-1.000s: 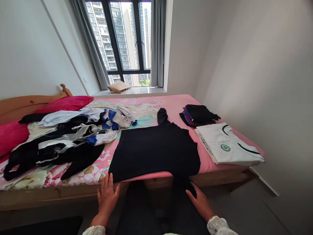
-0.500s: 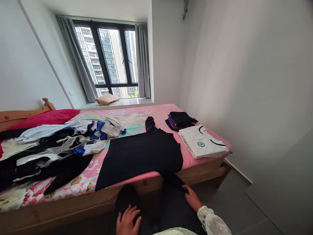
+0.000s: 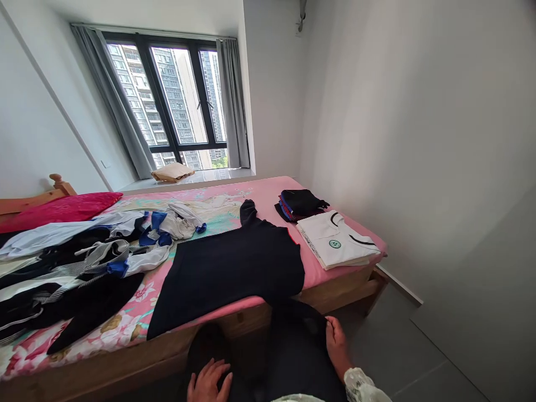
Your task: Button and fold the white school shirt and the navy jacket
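Observation:
A black long-sleeved top [image 3: 234, 265] lies spread flat across the near edge of the bed. Its far sleeve [image 3: 248, 212] points toward the window, and its near side drops over the bed edge toward my right leg. My right hand [image 3: 337, 341] has its fingers curled at the edge of dark cloth over that leg. Sleeve and trousers blend there, so I cannot tell which cloth it is. On my left knee rests my left hand [image 3: 210, 381], its fingers spread and holding nothing.
Folded white shirts [image 3: 335, 243] and a stack of folded dark clothes [image 3: 302, 204] sit at the bed's right end. Loose clothes [image 3: 84, 262] are heaped at left, beside a red pillow [image 3: 71, 207]. The wooden bed frame [image 3: 125, 357] runs close before my knees.
My right hand's fingers have curled in at the cloth edge, and the hand has shifted slightly right. My left hand stays on the knee. The view has turned slightly right.

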Available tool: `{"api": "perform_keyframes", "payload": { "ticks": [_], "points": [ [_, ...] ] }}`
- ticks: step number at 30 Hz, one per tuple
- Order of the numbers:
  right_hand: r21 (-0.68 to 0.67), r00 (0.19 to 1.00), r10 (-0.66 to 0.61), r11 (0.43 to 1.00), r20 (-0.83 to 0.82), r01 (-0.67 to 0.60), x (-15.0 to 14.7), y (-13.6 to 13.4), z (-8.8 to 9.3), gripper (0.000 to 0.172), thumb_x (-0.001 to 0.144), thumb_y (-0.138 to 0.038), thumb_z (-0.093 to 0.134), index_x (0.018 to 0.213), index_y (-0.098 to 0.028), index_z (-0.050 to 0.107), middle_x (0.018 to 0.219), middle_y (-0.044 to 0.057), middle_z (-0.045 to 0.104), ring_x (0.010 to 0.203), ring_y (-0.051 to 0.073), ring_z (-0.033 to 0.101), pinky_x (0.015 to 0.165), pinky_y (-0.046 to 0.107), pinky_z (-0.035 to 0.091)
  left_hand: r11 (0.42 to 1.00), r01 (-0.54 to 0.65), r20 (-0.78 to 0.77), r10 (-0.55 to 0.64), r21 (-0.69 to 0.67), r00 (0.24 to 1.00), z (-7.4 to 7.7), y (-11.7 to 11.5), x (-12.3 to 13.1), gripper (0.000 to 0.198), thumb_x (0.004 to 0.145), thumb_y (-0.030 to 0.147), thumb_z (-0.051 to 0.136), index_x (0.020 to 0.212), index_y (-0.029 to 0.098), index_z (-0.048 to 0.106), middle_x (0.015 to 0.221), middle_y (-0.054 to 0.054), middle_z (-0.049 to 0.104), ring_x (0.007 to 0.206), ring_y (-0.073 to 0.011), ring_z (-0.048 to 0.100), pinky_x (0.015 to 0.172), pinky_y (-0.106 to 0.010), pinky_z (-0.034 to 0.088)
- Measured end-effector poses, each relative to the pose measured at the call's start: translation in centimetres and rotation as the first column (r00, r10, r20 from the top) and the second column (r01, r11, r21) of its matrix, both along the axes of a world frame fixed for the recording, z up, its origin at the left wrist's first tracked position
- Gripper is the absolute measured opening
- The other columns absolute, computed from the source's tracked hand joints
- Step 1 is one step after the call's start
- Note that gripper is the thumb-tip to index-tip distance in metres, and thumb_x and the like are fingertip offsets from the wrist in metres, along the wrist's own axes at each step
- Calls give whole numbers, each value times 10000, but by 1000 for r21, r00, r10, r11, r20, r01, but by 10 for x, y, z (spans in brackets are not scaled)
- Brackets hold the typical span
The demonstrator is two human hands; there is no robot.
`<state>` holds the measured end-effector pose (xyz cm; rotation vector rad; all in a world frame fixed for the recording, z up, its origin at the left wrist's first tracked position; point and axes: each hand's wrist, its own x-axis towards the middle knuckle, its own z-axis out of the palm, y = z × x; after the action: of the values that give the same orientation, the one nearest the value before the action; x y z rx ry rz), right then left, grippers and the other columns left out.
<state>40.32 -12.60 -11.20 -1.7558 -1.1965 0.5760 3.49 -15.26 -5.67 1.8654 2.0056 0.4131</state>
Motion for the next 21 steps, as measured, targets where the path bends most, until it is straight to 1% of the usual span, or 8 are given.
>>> {"api": "perform_keyframes", "payload": {
  "ticks": [4,7,9,12,13,15,18,21],
  "points": [
    [130,964,257,960,-74,-246,-24,-29,87,332,906,-445,391,1017,-197,582,951,64,654,841,185,600,801,287,458,985,-7,403,77,-174,912,18,7,39,376,756,556,505,916,295,724,1136,-43,678,1221,-325,484,1104,-598,110],
    [106,894,431,901,-120,-420,-54,-44,144,273,906,-398,431,979,-203,606,870,28,654,783,161,592,756,254,453,938,261,785,20,-230,620,30,9,84,507,762,614,495,945,198,721,1125,-112,675,1175,-298,525,1103,-472,253],
    [79,799,564,824,-208,-561,-71,-51,163,227,887,-356,463,941,-199,618,845,13,648,774,153,587,733,243,456,902,368,905,56,-227,421,36,7,111,479,687,579,631,938,180,714,1120,-123,671,1165,-292,523,1086,-422,293],
    [51,611,710,666,-351,-744,-76,-56,164,187,851,-299,495,907,-183,631,824,14,644,756,149,590,696,238,465,867,426,955,163,-258,247,47,1,135,351,672,496,691,830,183,704,948,-107,700,1016,-279,593,996,-408,381],
    [32,590,706,651,-393,-758,-71,-57,159,197,848,-297,491,909,-176,633,805,18,642,726,146,591,673,240,469,850,450,958,201,-273,202,51,-2,138,319,703,477,666,788,171,695,873,-104,698,944,-270,614,950,-409,410],
    [-17,670,617,730,-414,-683,-55,-57,145,246,863,-326,462,946,-168,632,756,20,631,669,140,586,644,248,472,812,503,955,272,-296,122,59,-7,140,271,731,407,648,780,143,679,792,-98,682,852,-260,628,882,-413,434],
    [-60,872,428,890,-238,-453,-24,-56,122,333,882,-388,430,1094,-193,599,812,34,637,741,161,602,729,288,480,771,522,915,399,-366,52,68,-13,135,234,695,263,665,894,141,663,823,-82,675,882,-256,620,872,-396,416],
    [-71,908,402,909,-118,-411,-7,-61,107,412,836,-451,490,1159,-214,589,1048,77,644,961,213,596,891,334,447,761,516,897,441,-394,34,69,-16,128,210,655,164,640,864,152,651,805,-54,659,881,-231,604,860,-359,403]
  ]
}}
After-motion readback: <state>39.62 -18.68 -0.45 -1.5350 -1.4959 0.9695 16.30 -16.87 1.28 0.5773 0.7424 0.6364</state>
